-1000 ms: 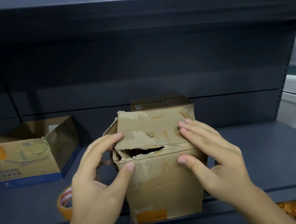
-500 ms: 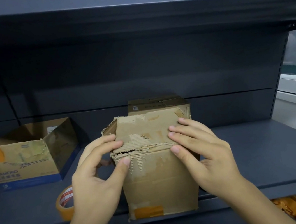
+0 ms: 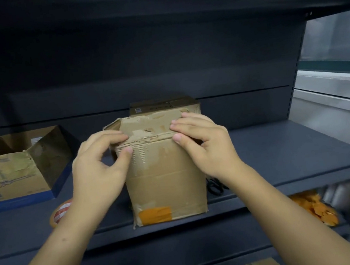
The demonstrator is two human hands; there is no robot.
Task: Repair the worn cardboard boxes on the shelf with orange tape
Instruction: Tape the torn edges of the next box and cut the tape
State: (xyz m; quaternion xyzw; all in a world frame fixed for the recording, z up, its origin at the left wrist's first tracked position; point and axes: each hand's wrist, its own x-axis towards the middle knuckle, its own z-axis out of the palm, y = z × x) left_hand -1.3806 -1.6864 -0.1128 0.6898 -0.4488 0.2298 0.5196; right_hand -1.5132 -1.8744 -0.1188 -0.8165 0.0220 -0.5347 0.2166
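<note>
The worn box [image 3: 164, 173] stands at the front edge of the shelf [image 3: 283, 151], its torn top flap [image 3: 153, 125] folded down to meet the front wall. Keep that ragged seam closed and flush — your left hand [image 3: 99, 173] pinches the left corner, thumb on the front and fingers curled over the top, and your right hand [image 3: 207, 146] grips the right corner likewise. The tape roll [image 3: 61, 211] lies just left of the box, so I'd free the left hand for it and hold the flap with the right — let go carelessly and the flap may spring up.

The dark shelf [image 3: 283, 153] carries three cardboard boxes [image 3: 167, 184], a tape roll [image 3: 61, 211] and scissors [image 3: 215, 186].
</note>
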